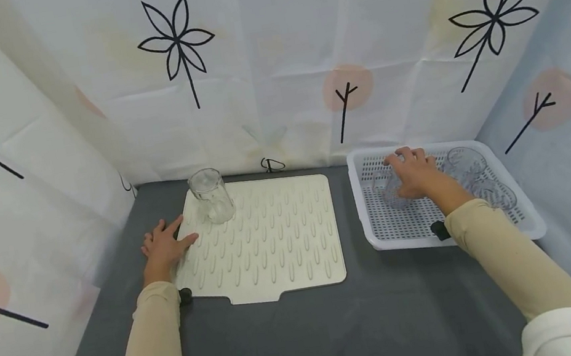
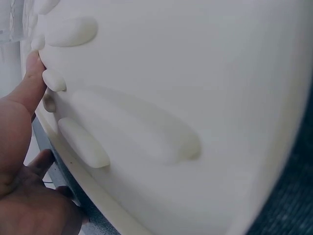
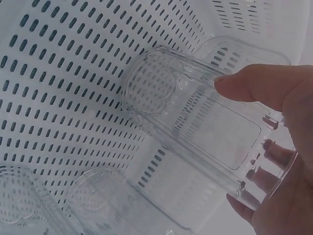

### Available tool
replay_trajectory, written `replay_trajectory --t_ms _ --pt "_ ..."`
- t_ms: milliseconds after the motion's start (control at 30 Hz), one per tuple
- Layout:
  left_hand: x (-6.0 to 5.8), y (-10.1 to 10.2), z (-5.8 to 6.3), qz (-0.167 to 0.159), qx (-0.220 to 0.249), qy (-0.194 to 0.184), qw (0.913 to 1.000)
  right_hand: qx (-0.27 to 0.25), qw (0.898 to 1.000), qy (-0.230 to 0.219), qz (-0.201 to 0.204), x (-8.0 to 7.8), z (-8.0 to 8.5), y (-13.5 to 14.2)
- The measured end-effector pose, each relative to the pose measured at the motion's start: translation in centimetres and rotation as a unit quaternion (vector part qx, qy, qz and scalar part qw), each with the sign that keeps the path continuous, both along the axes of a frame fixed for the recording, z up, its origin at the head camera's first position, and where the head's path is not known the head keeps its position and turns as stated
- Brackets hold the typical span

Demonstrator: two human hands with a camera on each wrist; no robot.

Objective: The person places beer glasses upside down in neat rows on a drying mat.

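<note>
Head view | left hand (image 1: pixel 162 248), fingers (image 1: pixel 176 224) spread, touched mat (image 1: pixel 274 248) | right hand (image 1: pixel 415 175) gripped clear mug (image 3: pixel 195 115) in basket (image 1: pixel 390 230) | standing glass (image 1: pixel 218 204) already on mat — other mugs (image 1: pixel 464 164) still lay basketed

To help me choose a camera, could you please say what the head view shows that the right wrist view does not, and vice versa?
Of the two, only the head view shows the left hand, the pale mat and the standing glass on it. Only the right wrist view shows fingers through the wall of the held glass. Both show the right hand, the white basket and other glasses in it.
</note>
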State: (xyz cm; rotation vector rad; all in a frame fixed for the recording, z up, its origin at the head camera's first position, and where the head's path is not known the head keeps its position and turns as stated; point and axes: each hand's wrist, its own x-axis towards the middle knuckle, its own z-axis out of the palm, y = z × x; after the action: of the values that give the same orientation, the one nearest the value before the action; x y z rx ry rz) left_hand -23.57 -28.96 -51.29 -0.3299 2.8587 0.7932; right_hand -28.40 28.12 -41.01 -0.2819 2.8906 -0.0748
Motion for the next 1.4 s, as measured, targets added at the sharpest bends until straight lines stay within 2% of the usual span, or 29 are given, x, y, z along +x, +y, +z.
replay_trajectory --t_ms 333,500,833,1000,1400 --pt "0.0 0.0 -0.1 -0.001 0.001 0.003 1.0 0.003 1.0 -0.001 -0.009 0.3 0.3 -0.4" --pt "0.0 0.1 -0.1 0.011 0.011 0.001 0.9999 0.001 1.0 0.0 0.004 0.5 0.2 -0.2" --pt "0.1 0.3 0.3 0.01 0.007 -0.008 0.9999 -0.031 0.999 0.003 0.029 0.8 0.9 0.9" --pt "0.2 0.4 0.6 0.006 0.006 -0.005 0.9999 -0.049 0.999 0.001 0.023 1.0 1.3 1.2" --pt "0.3 0.5 0.7 0.007 0.009 -0.01 0.9999 -0.103 0.994 0.029 0.016 0.7 2.6 2.3"
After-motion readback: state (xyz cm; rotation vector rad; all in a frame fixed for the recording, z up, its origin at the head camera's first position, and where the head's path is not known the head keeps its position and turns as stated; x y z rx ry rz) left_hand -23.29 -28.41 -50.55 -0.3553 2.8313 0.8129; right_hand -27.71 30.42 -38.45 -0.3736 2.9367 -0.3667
